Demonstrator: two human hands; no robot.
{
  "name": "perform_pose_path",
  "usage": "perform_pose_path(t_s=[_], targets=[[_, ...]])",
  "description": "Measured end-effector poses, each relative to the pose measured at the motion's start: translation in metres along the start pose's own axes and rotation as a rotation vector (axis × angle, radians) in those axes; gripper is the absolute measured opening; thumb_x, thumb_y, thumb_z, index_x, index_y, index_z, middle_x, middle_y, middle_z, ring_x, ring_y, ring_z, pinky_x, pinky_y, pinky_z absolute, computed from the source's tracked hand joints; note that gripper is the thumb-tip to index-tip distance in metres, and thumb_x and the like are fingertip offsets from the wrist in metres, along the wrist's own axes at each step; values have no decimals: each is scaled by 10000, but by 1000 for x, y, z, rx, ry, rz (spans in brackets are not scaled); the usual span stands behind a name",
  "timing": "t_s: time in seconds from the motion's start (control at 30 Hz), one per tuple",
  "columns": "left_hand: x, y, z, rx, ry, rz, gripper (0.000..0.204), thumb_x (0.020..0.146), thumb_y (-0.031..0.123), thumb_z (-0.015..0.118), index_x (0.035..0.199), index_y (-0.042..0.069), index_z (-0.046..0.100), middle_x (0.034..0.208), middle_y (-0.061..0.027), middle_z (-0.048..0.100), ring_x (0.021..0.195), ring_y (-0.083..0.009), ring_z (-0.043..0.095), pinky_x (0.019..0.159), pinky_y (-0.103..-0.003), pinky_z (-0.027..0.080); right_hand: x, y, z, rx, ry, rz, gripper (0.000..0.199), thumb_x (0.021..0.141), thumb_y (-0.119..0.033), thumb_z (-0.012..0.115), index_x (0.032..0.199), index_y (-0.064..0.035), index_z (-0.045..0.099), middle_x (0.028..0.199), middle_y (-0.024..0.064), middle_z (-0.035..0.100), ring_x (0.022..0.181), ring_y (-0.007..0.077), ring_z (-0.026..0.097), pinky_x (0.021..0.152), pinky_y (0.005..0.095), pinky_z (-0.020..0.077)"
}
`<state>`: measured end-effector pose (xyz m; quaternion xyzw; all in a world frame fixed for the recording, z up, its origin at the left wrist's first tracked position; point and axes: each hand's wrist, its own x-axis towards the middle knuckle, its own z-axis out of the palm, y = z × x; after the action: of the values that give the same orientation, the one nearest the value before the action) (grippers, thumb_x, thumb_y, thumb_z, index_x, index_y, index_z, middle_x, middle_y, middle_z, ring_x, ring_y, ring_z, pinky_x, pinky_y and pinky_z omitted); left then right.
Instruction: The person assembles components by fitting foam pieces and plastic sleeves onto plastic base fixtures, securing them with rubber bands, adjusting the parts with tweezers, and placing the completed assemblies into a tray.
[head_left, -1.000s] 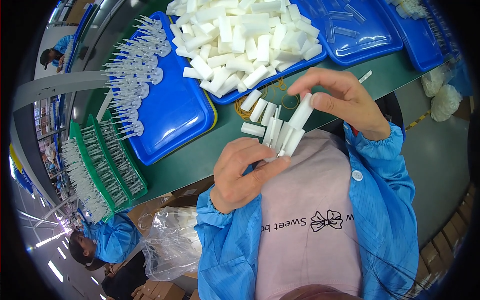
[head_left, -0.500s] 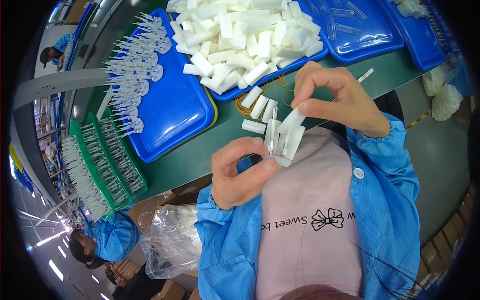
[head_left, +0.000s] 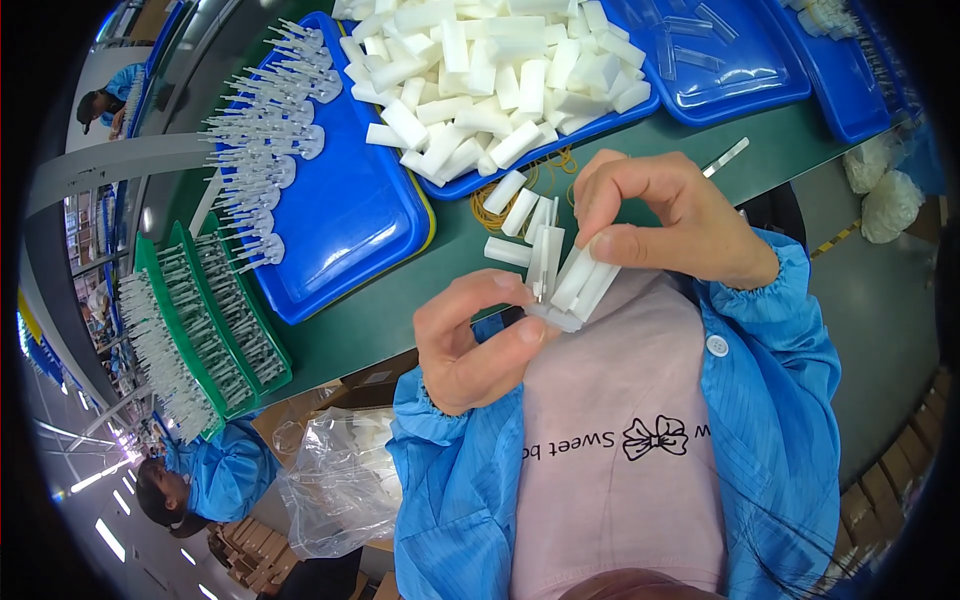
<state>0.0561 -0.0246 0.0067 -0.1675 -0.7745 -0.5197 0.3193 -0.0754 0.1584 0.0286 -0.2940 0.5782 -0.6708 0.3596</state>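
Observation:
My left hand [head_left: 475, 345] pinches the edge of a translucent plastic base [head_left: 560, 319] with thin upright pins, much like the clusters in the tray. White foam blocks stand on this base. Fingers and thumb of my right hand [head_left: 670, 218] are closed on a white foam block [head_left: 576, 280], whose lower end is down at the base beside another block. Whether a pin runs inside it is hidden. Several loose foam blocks [head_left: 508, 251] lie on the table just beyond my hands, near some yellow rubber bands [head_left: 492, 219].
A blue tray [head_left: 360, 240] at left carries a row of pinned plastic pieces [head_left: 268, 150]. Left of it stands a green rack [head_left: 205, 330] full of similar pieces. White foam blocks [head_left: 480, 80] heap another tray; a further blue tray [head_left: 745, 85] holds clear strips. Co-workers sit at left.
My right hand has lowered the foam block toward the plastic base, and it now stands lower, alongside its neighbour. My left hand keeps its pinch, shifted slightly left.

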Motion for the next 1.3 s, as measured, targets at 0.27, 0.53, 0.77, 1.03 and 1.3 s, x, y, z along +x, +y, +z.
perform_pose_path(t_s=[0.27,0.53,0.77,1.03,1.3], targets=[[1,9,-4,127,-94,-430,170,752,-29,694,919,-12,672,1012,-167,630,896,-244,632,719,-306,507,0,2,3,-364,67,-223,118,790,-116,682,855,-22,651,861,59,592,824,178,514,775,290,399],[-5,-11,-26,-130,296,-559,174,810,-23,649,983,-35,636,1009,-103,563,862,-145,561,750,-240,462,13,43,6,-781,118,-404,186,731,-46,666,911,-91,661,881,40,549,835,206,523,732,334,409],[-5,-10,-24,2,328,-500,165,820,39,664,978,-9,650,987,-92,557,854,-150,534,709,-263,455,18,68,15,-1174,48,-443,192,690,-80,677,875,-95,627,892,20,523,816,202,490,706,321,386],[3,0,-18,315,-47,-190,275,627,-70,713,878,44,710,866,-91,606,739,-197,570,626,-274,447,7,42,-9,-585,149,-152,234,814,-65,625,1032,-56,541,972,38,520,797,154,545,666,287,437],[11,1,4,321,-244,38,359,532,41,688,882,105,735,815,-35,612,672,-179,560,536,-272,441,12,33,-2,291,306,-59,303,912,-165,583,1172,-42,488,972,23,561,814,60,516,707,220,443]])
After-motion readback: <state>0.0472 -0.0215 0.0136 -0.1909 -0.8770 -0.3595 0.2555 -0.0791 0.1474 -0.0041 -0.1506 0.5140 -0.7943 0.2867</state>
